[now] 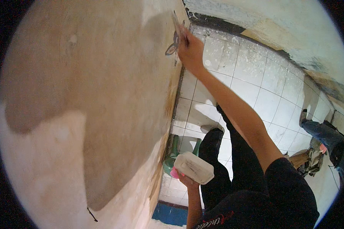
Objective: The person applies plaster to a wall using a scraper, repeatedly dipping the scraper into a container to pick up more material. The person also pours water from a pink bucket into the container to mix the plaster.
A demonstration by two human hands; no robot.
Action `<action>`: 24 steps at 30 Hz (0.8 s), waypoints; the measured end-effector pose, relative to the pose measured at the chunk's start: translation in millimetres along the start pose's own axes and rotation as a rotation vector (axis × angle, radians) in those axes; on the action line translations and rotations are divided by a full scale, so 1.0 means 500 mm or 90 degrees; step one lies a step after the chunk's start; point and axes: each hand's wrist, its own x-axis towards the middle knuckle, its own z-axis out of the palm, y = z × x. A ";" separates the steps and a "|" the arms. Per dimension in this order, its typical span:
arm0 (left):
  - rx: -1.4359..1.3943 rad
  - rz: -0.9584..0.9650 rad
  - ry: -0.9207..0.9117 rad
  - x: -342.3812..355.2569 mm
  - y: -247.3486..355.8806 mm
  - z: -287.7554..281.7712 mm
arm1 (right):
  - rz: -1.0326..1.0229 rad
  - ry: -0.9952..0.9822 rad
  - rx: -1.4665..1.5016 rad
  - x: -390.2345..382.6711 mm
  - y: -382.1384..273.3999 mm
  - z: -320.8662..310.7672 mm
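Observation:
My left hand (189, 181) grips a white rectangular plastic tub (205, 171) from beneath and beside it. Greyish smears show inside the tub. Next to those fingers is a pink object (174, 173), too hidden to name. My right hand (190, 49) is raised far up along the beige wall (103, 76), closed on a thin, flat, blade-like tool (175, 20). The tool is blurred, so its exact kind is unclear. Just left of that hand, a dark-outlined, petal-shaped figure (171, 49) shows on the wall, partly covered by the fingers.
White floor tiles (248, 76) with pale spatters run along the wall. Behind the tub stands a green plastic object (170, 165) with legs. Another person's jeans-clad leg (321, 133) and a pile of items (312, 158) are at right. A short wire (92, 215) sticks out of the wall.

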 end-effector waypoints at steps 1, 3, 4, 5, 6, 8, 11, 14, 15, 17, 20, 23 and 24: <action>0.049 0.011 0.035 -0.006 0.001 0.019 | -0.001 0.000 0.001 0.009 0.003 0.010; 0.099 0.024 0.068 -0.009 -0.004 0.013 | 0.074 -0.145 0.001 0.014 -0.004 0.032; 0.034 0.019 0.052 -0.003 -0.010 -0.016 | 0.022 -0.125 0.034 -0.025 -0.018 0.043; -0.030 0.012 0.037 -0.001 -0.012 -0.032 | -0.030 -0.106 0.066 -0.093 -0.037 0.044; -0.032 0.014 0.038 -0.010 -0.007 -0.010 | -0.054 -0.122 0.092 -0.159 -0.061 0.034; 0.395 0.121 0.074 -0.035 0.009 0.041 | -0.069 -0.206 0.126 -0.283 -0.118 -0.019; -0.022 0.050 -0.004 -0.033 0.021 0.015 | -0.003 -0.361 0.123 -0.385 -0.136 -0.107; 0.018 0.077 0.016 -0.032 0.018 0.002 | 0.162 -0.370 0.155 -0.380 -0.098 -0.111; 0.033 0.083 0.023 -0.033 0.016 0.002 | 0.232 -0.374 0.092 -0.338 -0.069 -0.090; 0.021 0.086 -0.008 -0.032 0.010 0.016 | 0.243 -0.187 0.105 -0.259 -0.027 -0.044; 0.012 0.074 -0.018 -0.027 0.001 0.018 | 0.147 -0.197 0.188 -0.223 -0.055 -0.014; 0.126 0.121 0.026 -0.061 0.005 0.034 | 0.092 -0.299 0.118 -0.254 -0.254 -0.062; 0.169 0.134 0.029 -0.070 0.008 0.044 | 0.148 -0.341 0.203 -0.242 -0.310 -0.094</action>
